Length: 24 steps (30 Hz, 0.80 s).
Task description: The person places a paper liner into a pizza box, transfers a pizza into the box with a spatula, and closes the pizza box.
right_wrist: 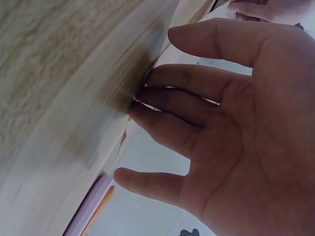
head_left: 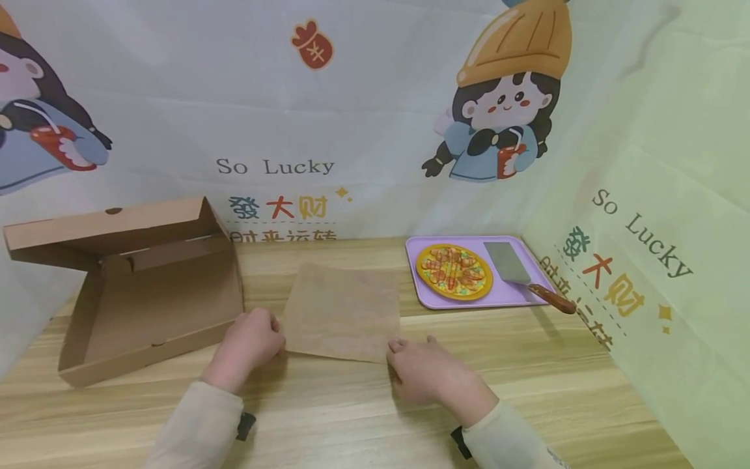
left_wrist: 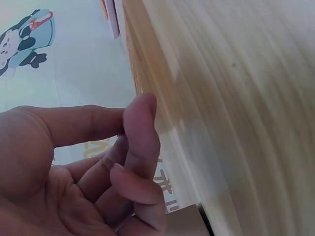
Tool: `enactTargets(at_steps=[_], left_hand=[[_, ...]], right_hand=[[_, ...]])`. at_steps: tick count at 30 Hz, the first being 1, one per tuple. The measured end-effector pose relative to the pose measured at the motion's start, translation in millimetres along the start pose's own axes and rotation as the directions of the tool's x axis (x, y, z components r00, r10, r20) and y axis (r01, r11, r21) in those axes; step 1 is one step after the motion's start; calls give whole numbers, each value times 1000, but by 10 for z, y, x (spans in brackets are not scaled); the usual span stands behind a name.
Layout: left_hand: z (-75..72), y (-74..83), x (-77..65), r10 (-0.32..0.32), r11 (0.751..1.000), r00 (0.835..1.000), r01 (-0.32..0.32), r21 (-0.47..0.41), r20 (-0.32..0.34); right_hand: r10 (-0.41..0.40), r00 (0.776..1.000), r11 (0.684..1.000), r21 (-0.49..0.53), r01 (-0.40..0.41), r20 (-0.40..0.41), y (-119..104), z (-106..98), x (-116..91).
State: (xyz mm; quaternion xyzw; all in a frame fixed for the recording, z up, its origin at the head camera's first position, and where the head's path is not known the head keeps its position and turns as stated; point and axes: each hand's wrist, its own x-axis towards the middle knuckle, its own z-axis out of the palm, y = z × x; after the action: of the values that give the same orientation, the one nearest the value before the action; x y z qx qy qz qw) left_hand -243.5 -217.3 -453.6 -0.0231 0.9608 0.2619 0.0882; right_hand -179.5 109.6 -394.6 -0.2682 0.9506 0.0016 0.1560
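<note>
A thin sheet of brown paper (head_left: 346, 312) lies on the wooden table. My left hand (head_left: 253, 339) is at its near left corner, thumb and index finger meeting in a pinch there; the other fingers curl loosely in the left wrist view. At the near right corner is my right hand (head_left: 426, 372), its fingers nearly straight. In the right wrist view the middle fingertips (right_wrist: 140, 108) are down at the tabletop by the paper's edge, with the thumb held apart. An open cardboard pizza box (head_left: 164, 299) stands just left of my left hand.
Beyond my right hand, a purple tray (head_left: 422, 296) holds a toy pizza (head_left: 454, 271) and a pizza server (head_left: 508, 264), whose wooden handle sticks out over the tray's right edge. Printed cloth walls (head_left: 375, 130) close off the table's back and right side.
</note>
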Motion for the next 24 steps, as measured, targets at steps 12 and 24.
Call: enactTargets(at_steps=[12,24], left_hand=[[-255,475,-480,-17,993,1000,19,-117,11],[-211,464,-550,-50,893,999,53,-447,18]], right_hand=[[-28,1000,999,18,28,-8,36,37,-6],[1,1000,1000,30,-2,18,48,66,-56]])
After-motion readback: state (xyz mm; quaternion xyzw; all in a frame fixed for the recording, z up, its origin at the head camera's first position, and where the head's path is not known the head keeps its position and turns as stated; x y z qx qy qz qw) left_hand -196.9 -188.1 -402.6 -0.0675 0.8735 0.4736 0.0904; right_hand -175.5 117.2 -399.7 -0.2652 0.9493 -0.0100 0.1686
